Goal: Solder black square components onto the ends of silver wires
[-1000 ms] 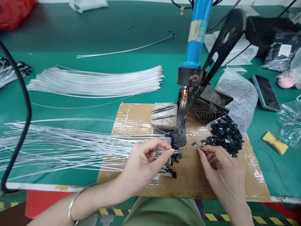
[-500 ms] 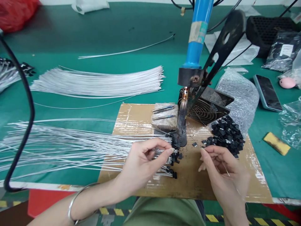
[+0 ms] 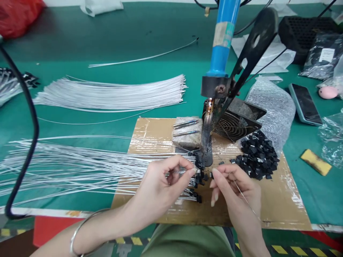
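My left hand is closed in a pinch around the end of a white wire, whose tip peeks out at the fingertips; most of it is hidden. Facing it a short gap away, my right hand pinches a small black connector. A thin solder wire runs across the right palm. Just above both hands, the tip of a soldering iron points down, held in a black stand. Under my left hand lie many white wires with black connectors at their right ends.
Loose black connectors are heaped on the cardboard at right. A fan and a pad with metal tips flank the iron. Behind lies a white wire bundle. A phone and yellow sponge lie right.
My right hand has moved left from beside the connector heap toward my left hand, with a black connector now visible at its fingertips. My left hand has barely moved.
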A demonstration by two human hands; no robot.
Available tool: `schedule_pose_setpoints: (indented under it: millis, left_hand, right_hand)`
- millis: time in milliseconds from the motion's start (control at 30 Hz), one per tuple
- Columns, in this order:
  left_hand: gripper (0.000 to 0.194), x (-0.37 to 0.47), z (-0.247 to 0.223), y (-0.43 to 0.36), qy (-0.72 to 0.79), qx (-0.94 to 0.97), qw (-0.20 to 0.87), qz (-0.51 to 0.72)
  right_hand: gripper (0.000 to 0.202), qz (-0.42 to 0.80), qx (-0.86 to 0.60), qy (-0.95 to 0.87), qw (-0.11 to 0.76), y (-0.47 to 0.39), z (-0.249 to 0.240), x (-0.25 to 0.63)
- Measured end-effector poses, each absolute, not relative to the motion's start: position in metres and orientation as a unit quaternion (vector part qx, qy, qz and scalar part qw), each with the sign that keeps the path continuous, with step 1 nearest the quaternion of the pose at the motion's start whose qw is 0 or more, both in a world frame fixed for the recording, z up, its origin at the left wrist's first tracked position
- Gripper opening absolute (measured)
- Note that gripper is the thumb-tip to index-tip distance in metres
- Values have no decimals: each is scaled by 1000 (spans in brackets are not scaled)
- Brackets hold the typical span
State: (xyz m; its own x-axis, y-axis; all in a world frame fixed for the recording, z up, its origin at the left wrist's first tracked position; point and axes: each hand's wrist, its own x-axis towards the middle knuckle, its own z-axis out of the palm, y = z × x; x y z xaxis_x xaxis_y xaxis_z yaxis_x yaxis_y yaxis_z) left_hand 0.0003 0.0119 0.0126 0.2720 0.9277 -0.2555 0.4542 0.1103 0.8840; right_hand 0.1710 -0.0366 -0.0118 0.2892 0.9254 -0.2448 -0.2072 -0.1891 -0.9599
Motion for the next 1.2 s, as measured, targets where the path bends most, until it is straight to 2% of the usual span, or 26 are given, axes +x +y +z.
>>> schedule_pose_setpoints:
  millis: [367,700,767,867,933,1000,1200]
  left_hand:
    - [15,8,23,15,509,576,581,267]
    - [15,11,23,16,511,562,584,286]
    - [15,12,22,16,516,559,582,288]
    - [15,12,21,16,526,555,577,288]
    - [15,11,21,16,534,555,571,285]
    - [15,11,21,17,542,557,564,280]
    - [16,12,20,23,551,557,564,262]
  right_hand:
    - [21,590,-548,-217,552,-37,-11,155]
    - [20,607,-512,-270,545,-40,-24,161]
    - [22,577,-545,-290,536,-40,-23,160]
    - [25,466,-615,-348,532,-44,-21,159]
    - [34,406,-626,-390,540,-47,-21,159]
    - [40,393,-620,-408,543,-51,-19,159]
    - [34,356,-667,-426,497,-55,-11,157]
